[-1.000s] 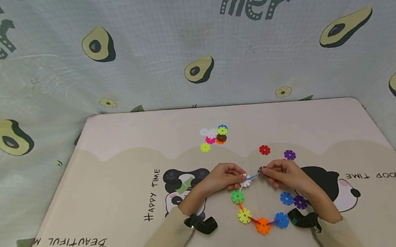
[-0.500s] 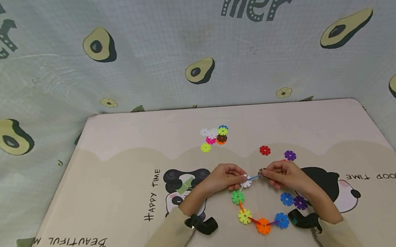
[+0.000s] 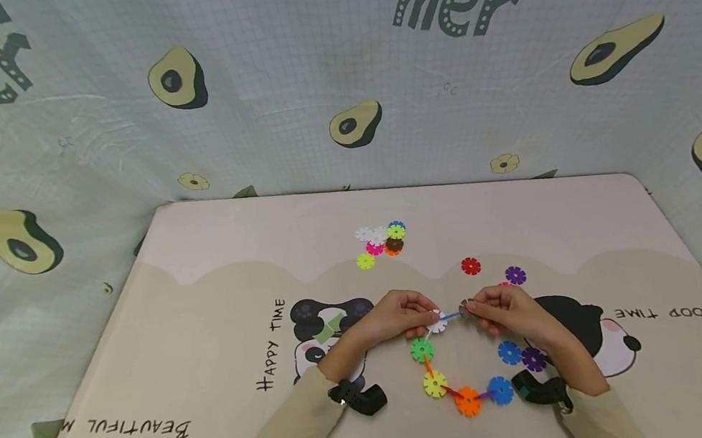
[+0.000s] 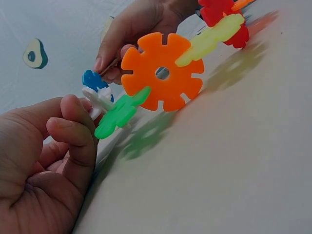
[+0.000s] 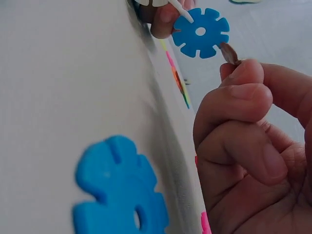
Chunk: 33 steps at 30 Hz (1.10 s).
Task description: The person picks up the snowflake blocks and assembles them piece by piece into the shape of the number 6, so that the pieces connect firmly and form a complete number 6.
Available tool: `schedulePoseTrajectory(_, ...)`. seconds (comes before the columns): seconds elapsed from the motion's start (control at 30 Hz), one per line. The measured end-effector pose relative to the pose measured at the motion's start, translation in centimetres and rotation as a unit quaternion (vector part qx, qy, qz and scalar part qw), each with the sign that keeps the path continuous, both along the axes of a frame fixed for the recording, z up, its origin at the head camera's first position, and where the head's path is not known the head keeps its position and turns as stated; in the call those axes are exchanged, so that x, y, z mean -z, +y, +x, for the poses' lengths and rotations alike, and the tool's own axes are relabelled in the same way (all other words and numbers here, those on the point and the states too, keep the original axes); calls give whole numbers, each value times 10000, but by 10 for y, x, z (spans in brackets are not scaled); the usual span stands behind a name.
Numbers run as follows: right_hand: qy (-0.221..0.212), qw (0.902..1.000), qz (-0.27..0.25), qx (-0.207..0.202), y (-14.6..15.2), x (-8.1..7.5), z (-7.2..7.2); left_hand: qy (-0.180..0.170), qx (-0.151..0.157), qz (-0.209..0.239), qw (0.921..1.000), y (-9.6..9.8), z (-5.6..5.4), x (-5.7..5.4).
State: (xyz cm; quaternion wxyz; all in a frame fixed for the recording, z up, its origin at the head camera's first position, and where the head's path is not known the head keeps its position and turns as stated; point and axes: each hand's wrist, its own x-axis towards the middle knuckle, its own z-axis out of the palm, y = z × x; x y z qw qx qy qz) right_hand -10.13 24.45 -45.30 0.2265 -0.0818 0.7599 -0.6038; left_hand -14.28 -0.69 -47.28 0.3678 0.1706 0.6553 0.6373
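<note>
Slotted plastic flower discs form a curved chain between my hands. My left hand (image 3: 401, 314) pinches the chain's upper end at a white disc (image 4: 99, 101), beside a green disc (image 4: 122, 115). Past the white disc sits a blue disc (image 5: 201, 33). With thumb and fingertips, my right hand (image 3: 504, 306) pinches a brown disc (image 5: 228, 52), whose edge meets the blue one's rim. Below, the chain bends through a green disc (image 3: 421, 350), a yellow disc (image 3: 435, 384) and an orange disc (image 3: 468, 401), ending at a blue disc (image 3: 500, 390). Fingers partly hide the white and brown discs.
A cluster of several mixed discs (image 3: 377, 236) lies toward the table's back. To the right are a red disc (image 3: 470, 266) and a purple disc (image 3: 515, 274). Another blue disc (image 3: 509, 353) and purple disc (image 3: 533, 358) lie by my right wrist. A printed mat (image 3: 216, 292) covers the table.
</note>
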Motion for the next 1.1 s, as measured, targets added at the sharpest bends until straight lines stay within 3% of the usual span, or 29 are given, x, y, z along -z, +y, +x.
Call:
schedulePoseTrajectory(0.23,67,9999,-15,-81,-4,3,0,73,25,-34,10000,0,0,2)
schedulePoseTrajectory(0.47,345,9993,-59,97,-8,9,-1,195,74,-74,9998,0,0,2)
schedulePoseTrajectory(0.77,276,9994,101,170,-11,7,-2,163,-40,-137,9998,1,1,-1)
schedulePoseTrajectory(1.1,134,9989,-88,-449,-3,9,-6,147,35,-160,9998,2,3,0)
